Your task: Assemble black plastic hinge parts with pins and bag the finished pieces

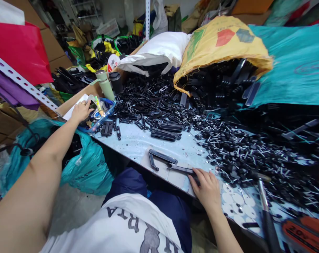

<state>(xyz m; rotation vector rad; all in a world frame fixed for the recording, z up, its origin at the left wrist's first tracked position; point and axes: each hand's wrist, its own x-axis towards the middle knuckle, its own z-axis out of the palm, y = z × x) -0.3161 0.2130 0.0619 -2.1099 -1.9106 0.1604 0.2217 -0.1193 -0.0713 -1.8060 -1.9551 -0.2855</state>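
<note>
My right hand [206,188] is at the front edge of the table, thumb and fingers closed around the near end of a long black plastic arm [181,169]. Just left of it lies a second black hinged arm [163,156], folded out in an angle. My left hand [82,111] reaches far left to the rim of a blue plastic basket [103,121] of small items, fingers stretched out; its fingertips are partly lost among the contents. Beside the basket sit a few short black plastic pieces [106,128]. Black folded arms [166,132] lie stacked mid-table.
Loose black parts [146,96] heap at the back, and black-headed metal pins [243,151] spread to the right. A hammer [265,207] lies at right front near an orange-black box [305,233]. Behind stand a green bottle [105,85] and a yellow sack [225,44].
</note>
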